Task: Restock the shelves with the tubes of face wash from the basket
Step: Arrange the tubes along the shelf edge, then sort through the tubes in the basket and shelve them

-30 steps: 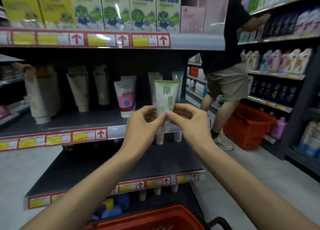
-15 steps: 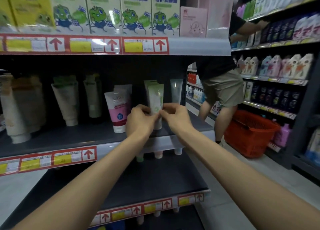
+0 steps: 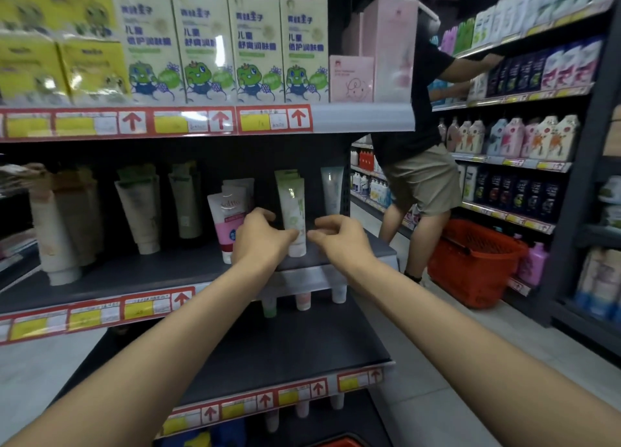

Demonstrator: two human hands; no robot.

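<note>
A green-and-white face wash tube stands cap down on the middle shelf, in front of several like it. My left hand is just left of it, fingers loosely curled, with the thumb tip touching the tube's lower front. My right hand hovers on its right, fingers relaxed, fingertips at the tube's edge. Neither hand grips it. A sliver of my red basket shows at the bottom edge; its contents are hidden.
A pink-and-white tube stands close to my left hand, and a pale tube stands at the shelf's right end. Beige tubes fill the left. A person with another red basket works in the aisle to the right.
The tube went from being pinched by both hands in front of the shelf to standing on it. Both hands have loosened and spread apart beside it.
</note>
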